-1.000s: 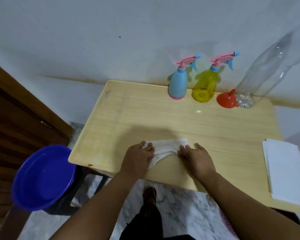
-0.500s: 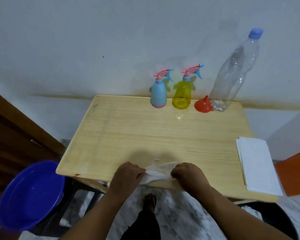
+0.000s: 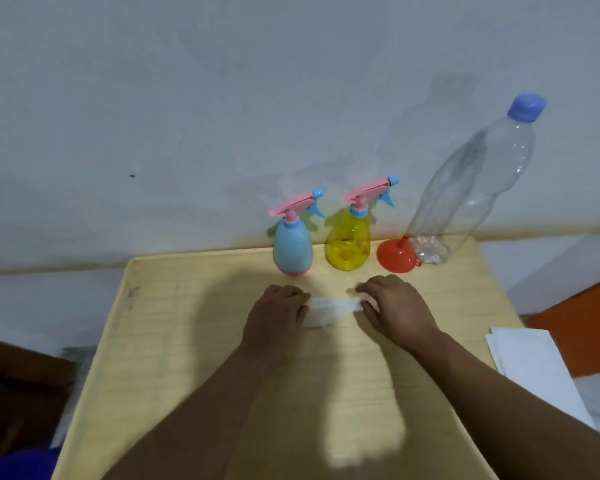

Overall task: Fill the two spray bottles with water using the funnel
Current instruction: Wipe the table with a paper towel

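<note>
Wooden table (image 3: 174, 341), blurred white cloth (image 3: 329, 311) gripped by left hand (image 3: 274, 318), right hand (image 3: 395, 306)

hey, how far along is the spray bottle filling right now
Nothing looks filled yet: the blue spray bottle and yellow spray bottle have their heads on. In hand: left hand and right hand hold a white tissue. Left: using the red funnel and clear bottle, capped.

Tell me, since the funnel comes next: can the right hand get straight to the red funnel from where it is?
Probably yes. The right hand lies just in front of the red funnel with bare table between them. But it is holding the white cloth with the left hand, so it must let go first.
</note>
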